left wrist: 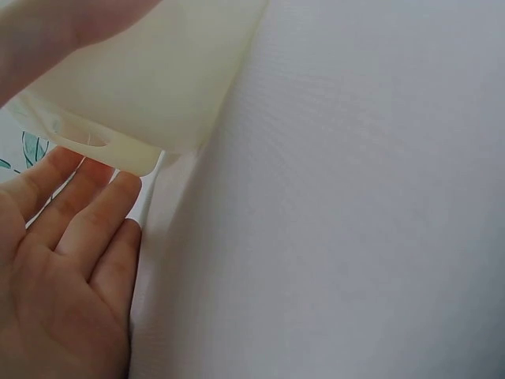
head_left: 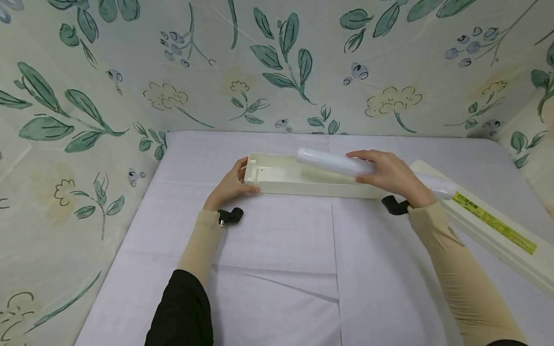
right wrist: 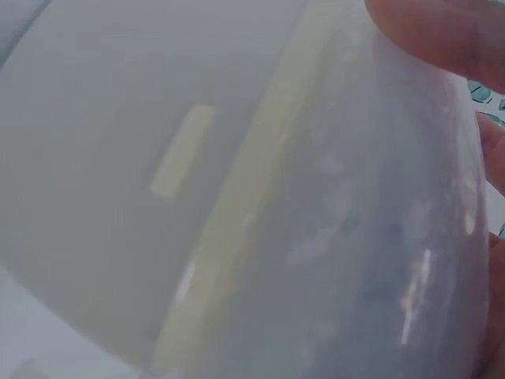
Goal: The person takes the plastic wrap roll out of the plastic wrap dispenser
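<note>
A long, cream plastic box [head_left: 311, 190] with an open top lies across the table. My left hand [head_left: 229, 187] holds its left end, thumb along the front wall and fingers at the end wall. In the left wrist view those fingers [left wrist: 99, 209] reach the box's end [left wrist: 134, 158]. A white roll of plastic film [head_left: 326, 162] slants over the box, its left end above the box's interior. From above, my right hand [head_left: 391, 174] grips the roll near its middle, and the roll's right end comes out past the wrist. The glossy film [right wrist: 379, 237] fills much of the right wrist view.
A long white lid-like piece [head_left: 510, 252] with a yellow label [head_left: 495, 222] lies slantwise at the right, beneath the right forearm. White cloth [head_left: 277, 288] with fold creases covers the table. A floral curtain [head_left: 207, 67] hangs behind and at both sides.
</note>
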`<action>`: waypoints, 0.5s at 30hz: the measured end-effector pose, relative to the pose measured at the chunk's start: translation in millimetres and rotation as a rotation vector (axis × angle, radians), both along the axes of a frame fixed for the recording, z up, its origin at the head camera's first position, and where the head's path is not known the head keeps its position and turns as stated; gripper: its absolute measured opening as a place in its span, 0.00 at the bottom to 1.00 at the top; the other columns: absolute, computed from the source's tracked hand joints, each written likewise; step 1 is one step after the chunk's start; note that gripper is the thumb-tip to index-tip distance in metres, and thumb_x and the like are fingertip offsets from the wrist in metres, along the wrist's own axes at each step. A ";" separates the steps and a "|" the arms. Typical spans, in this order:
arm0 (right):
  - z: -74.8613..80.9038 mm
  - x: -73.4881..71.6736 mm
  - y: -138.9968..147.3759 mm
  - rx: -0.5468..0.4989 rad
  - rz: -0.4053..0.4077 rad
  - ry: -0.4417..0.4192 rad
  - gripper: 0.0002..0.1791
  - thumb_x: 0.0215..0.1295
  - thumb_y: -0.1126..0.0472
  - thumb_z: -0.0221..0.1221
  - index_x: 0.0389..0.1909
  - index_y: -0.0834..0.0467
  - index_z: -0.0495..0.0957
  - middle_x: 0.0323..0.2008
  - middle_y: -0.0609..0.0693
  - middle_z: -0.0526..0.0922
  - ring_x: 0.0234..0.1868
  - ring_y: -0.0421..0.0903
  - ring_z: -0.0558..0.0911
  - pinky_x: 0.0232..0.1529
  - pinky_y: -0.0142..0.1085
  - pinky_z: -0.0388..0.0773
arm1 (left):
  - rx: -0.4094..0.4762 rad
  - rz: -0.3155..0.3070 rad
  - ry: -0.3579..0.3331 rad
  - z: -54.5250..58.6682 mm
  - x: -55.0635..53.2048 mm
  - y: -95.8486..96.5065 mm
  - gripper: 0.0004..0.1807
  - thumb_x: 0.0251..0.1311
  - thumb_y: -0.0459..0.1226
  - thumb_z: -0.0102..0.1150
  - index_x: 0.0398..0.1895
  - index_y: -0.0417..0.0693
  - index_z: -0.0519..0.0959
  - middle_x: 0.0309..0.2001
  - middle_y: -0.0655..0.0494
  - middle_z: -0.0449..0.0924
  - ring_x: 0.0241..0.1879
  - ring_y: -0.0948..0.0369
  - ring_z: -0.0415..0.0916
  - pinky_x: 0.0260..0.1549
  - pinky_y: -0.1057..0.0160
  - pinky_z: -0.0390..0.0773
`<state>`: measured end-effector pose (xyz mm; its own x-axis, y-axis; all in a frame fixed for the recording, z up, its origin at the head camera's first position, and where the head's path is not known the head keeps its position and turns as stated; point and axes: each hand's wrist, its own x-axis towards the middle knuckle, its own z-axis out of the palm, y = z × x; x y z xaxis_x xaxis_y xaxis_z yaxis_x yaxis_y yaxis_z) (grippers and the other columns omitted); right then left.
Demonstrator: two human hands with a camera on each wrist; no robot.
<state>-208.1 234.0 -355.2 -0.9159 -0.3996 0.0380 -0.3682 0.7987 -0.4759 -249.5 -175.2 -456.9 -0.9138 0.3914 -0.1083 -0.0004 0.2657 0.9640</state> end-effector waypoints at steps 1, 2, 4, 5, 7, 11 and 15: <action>0.0 0.2 0.9 0.002 -0.003 -0.001 0.32 0.55 0.60 0.69 0.63 0.50 0.72 0.59 0.61 0.74 0.59 0.59 0.71 0.55 0.57 0.65 | -0.003 0.001 0.006 -0.8 -0.1 -0.1 0.58 0.44 0.32 0.74 0.75 0.51 0.46 0.71 0.48 0.55 0.68 0.54 0.57 0.64 0.50 0.57; -0.4 0.2 1.9 0.004 -0.007 0.003 0.33 0.55 0.60 0.69 0.63 0.51 0.72 0.59 0.61 0.74 0.59 0.59 0.71 0.55 0.57 0.65 | -0.004 0.002 0.009 -1.1 0.0 -0.2 0.58 0.43 0.32 0.74 0.75 0.51 0.46 0.71 0.48 0.55 0.68 0.54 0.57 0.63 0.50 0.58; -1.3 0.4 4.0 0.005 -0.014 0.012 0.33 0.54 0.61 0.69 0.63 0.51 0.72 0.59 0.61 0.74 0.58 0.58 0.72 0.53 0.56 0.66 | -0.003 0.003 0.016 -1.8 -0.3 -0.5 0.57 0.43 0.32 0.74 0.75 0.51 0.47 0.71 0.48 0.55 0.68 0.54 0.57 0.64 0.50 0.58; -1.5 0.7 4.9 0.003 -0.016 0.014 0.33 0.54 0.61 0.69 0.63 0.51 0.73 0.59 0.61 0.75 0.58 0.58 0.72 0.53 0.55 0.66 | -0.004 0.001 0.018 -1.5 -0.1 -0.5 0.57 0.44 0.32 0.74 0.75 0.51 0.47 0.71 0.48 0.55 0.68 0.55 0.57 0.64 0.50 0.58; -1.7 1.5 6.5 0.000 -0.021 0.016 0.32 0.54 0.61 0.69 0.63 0.51 0.73 0.59 0.61 0.75 0.58 0.58 0.72 0.52 0.56 0.67 | -0.004 0.003 0.019 -1.1 0.1 -0.5 0.57 0.44 0.32 0.74 0.74 0.51 0.47 0.71 0.48 0.55 0.68 0.55 0.57 0.64 0.51 0.58; -1.2 3.9 9.7 -0.005 -0.032 0.017 0.32 0.55 0.61 0.68 0.63 0.52 0.73 0.59 0.61 0.74 0.59 0.59 0.71 0.53 0.56 0.66 | -0.008 0.007 0.024 -0.5 0.7 -0.5 0.57 0.44 0.32 0.74 0.74 0.52 0.48 0.71 0.49 0.56 0.67 0.56 0.57 0.63 0.52 0.58; -2.4 4.9 13.6 -0.010 -0.043 0.021 0.33 0.54 0.63 0.68 0.63 0.53 0.73 0.59 0.61 0.74 0.60 0.59 0.70 0.54 0.56 0.65 | -0.012 0.009 0.024 -0.8 0.9 -0.3 0.56 0.44 0.33 0.74 0.74 0.52 0.48 0.71 0.49 0.56 0.67 0.56 0.57 0.64 0.51 0.58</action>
<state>-203.2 247.6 -357.6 -0.9311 -0.3595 0.0611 -0.3437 0.8090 -0.4769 -248.6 -175.5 -457.7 -0.9198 0.3818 -0.0906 0.0205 0.2773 0.9606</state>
